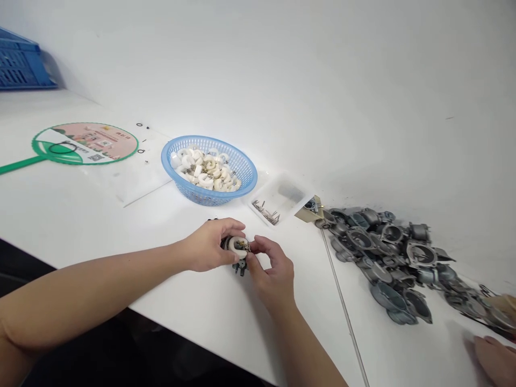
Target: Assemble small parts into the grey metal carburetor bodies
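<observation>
Near the table's front edge, my left hand is closed round the side of a dark metal carburetor body. A white C-shaped float lies on top of it, with small brass-coloured parts at its open end. From the other side my right hand pinches at that end of the float with thumb and index finger. Whatever small piece may sit between those fingertips is hidden. My left fingers cover much of the carburetor body.
Behind my hands stands a blue basket of white floats. Beside it are a clear tray of thin metal pins and a small box. Grey castings are heaped right, near another person's hand. A fan and blue crate lie left.
</observation>
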`<state>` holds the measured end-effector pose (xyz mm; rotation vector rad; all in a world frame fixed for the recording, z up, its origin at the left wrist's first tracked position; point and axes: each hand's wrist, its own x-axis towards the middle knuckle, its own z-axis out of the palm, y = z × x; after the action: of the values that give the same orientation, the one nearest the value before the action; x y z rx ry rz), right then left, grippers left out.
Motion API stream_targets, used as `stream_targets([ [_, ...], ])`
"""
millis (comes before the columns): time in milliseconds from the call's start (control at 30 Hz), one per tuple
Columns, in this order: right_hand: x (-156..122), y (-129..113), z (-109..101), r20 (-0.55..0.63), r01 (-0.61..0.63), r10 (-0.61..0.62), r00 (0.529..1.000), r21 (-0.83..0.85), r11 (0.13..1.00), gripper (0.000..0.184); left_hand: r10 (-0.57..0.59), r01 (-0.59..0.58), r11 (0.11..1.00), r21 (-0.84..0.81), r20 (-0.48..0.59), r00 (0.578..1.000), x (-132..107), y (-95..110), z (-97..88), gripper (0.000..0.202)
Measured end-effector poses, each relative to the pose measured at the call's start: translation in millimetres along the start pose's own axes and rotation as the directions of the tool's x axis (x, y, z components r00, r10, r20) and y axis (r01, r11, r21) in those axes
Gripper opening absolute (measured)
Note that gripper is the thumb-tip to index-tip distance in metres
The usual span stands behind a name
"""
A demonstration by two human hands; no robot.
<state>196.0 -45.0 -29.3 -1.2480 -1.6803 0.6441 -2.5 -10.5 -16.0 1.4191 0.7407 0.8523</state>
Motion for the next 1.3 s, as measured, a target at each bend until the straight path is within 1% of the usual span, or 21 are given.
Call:
stream_targets([
  [100, 4, 0, -3, 0.07, 0.023, -0.03, 0.997, 0.089, 0.996, 0.046, -0.014, 0.014, 1.0, 0.027, -0.035, 0.999, -1, 3, 1.8, 0.061],
  [200, 6, 0, -4, 0.101, -0.017, 0.003, 0.995, 0.141, 0.99, 0.043, 0.021, -0.013, 0.993, 0.114, -0.069, 0.997, -3, 6, 2.9, 0.058],
  [300, 7, -1, -3, 0.091, -0.064, 0.051, 0.995, 0.141, 0.988, 0.038, 0.053, -0.033, 0.979, 0.2, -0.093, 0.994, -5, 9, 4.1, 0.052],
  [367, 7, -2, -2, 0.084, -0.082, 0.072, 0.994, 0.126, 0.989, 0.035, 0.079, -0.05, 0.964, 0.263, -0.102, 0.992, -6, 11, 5.4, 0.044],
  [467, 7, -7, -1, 0.069, -0.084, 0.077, 0.995, 0.104, 0.991, 0.032, 0.136, -0.096, 0.931, 0.353, -0.092, 0.986, -8, 15, 7.6, 0.034],
  [567, 7, -14, 1, 0.054, -0.073, 0.068, 0.996, 0.09, 0.993, 0.024, 0.211, -0.163, 0.901, 0.403, -0.078, 0.974, -8, 17, 8.4, 0.031],
  [633, 8, -19, 3, 0.059, -0.055, 0.049, 0.997, 0.094, 0.994, 0.018, 0.225, -0.177, 0.899, 0.401, -0.075, 0.972, -8, 18, 7.9, 0.029],
  [733, 9, -22, 4, 0.073, -0.023, 0.014, 0.997, 0.117, 0.993, 0.013, 0.187, -0.152, 0.918, 0.366, -0.064, 0.98, -7, 18, 6.0, 0.028],
  [833, 10, -22, 3, 0.079, -0.025, 0.015, 0.997, 0.128, 0.991, 0.015, 0.183, -0.153, 0.925, 0.349, -0.055, 0.982, -6, 18, 4.2, 0.03],
  [967, 11, -20, 2, 0.091, -0.027, 0.013, 0.996, 0.145, 0.989, 0.016, 0.214, -0.188, 0.911, 0.366, -0.03, 0.976, -4, 18, 2.8, 0.033],
  [1167, 12, -14, 0, 0.125, 0.002, -0.026, 0.992, 0.186, 0.983, 0.018, 0.269, -0.251, 0.893, 0.375, 0.004, 0.963, -3, 19, 1.2, 0.034],
  [1233, 12, -12, -2, 0.137, -0.006, -0.023, 0.99, 0.209, 0.978, 0.019, 0.263, -0.25, 0.892, 0.376, 0.017, 0.965, -3, 20, 0.8, 0.035],
  [1300, 12, -9, -3, 0.123, -0.021, -0.006, 0.992, 0.215, 0.976, 0.019, 0.246, -0.235, 0.9, 0.367, 0.016, 0.969, -3, 21, 0.7, 0.035],
])
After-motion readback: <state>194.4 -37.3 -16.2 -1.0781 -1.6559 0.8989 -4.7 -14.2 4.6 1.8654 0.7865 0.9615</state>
